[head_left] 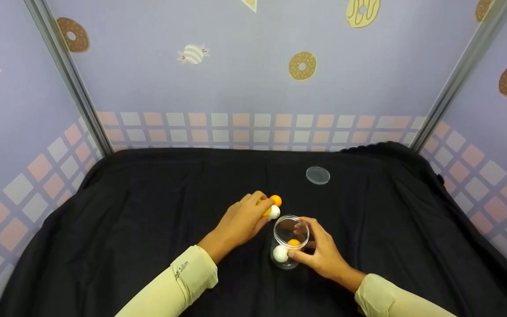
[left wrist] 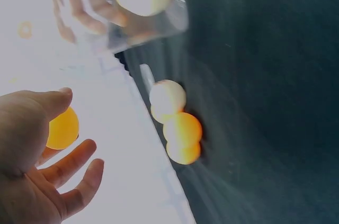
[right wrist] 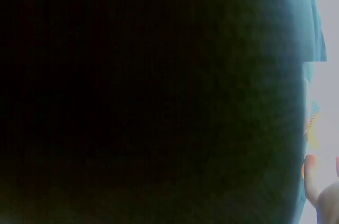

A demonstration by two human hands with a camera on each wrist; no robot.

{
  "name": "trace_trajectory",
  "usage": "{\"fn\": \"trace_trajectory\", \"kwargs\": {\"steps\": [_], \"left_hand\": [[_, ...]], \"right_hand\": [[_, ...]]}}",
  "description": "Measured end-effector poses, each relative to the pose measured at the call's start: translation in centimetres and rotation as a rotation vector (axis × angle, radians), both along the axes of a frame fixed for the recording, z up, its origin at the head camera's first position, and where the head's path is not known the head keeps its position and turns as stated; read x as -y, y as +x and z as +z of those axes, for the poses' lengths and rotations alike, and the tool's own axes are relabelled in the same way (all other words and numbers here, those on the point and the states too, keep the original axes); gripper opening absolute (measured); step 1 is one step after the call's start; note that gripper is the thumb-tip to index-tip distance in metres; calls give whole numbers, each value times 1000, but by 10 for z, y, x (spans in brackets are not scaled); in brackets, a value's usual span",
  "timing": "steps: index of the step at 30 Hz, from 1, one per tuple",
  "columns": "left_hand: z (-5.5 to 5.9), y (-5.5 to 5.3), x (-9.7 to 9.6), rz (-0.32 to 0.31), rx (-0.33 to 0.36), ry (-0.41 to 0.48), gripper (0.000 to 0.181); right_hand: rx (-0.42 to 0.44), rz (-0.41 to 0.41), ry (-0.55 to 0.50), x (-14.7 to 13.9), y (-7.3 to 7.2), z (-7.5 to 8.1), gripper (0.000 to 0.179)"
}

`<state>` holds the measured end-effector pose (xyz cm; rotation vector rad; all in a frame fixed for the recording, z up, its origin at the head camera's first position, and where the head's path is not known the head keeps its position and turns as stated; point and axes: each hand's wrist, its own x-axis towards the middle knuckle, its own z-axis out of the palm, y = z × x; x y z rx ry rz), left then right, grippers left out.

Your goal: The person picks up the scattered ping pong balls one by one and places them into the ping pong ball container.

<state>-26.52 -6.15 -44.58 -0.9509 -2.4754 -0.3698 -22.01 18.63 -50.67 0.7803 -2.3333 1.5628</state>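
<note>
My left hand pinches an orange ping-pong ball between thumb and fingers, its other fingers spread in the left wrist view. Close by its fingertips in the head view, a white ball and another orange ball lie on the black cloth. A clear round jar stands uncovered just to the right, with my right hand gripping its side. Inside the jar are a white ball and an orange ball. Only part of the right hand shows at the edge of the right wrist view.
A clear round lid lies flat beyond the jar. Black cloth with soft folds covers the table. Patterned panels enclose the back and sides. Something dark blocks most of the right wrist view.
</note>
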Motion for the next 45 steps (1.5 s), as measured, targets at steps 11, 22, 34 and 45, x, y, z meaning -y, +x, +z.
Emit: {"fn": "trace_trajectory", "kwargs": {"steps": [11, 22, 34, 45], "left_hand": [[11, 19, -19, -129, -8, 11, 35], [1, 24, -29, -212, -21, 15, 35], [2, 27, -33, -187, 6, -14, 36], [3, 27, -35, -199, 49, 25, 37]], "right_hand": [[20, -6, 27, -3, -3, -5, 76], [5, 23, 51, -11, -14, -25, 74], [-1, 52, 28, -10, -15, -25, 75], [-15, 50, 23, -10, -15, -25, 75]]}}
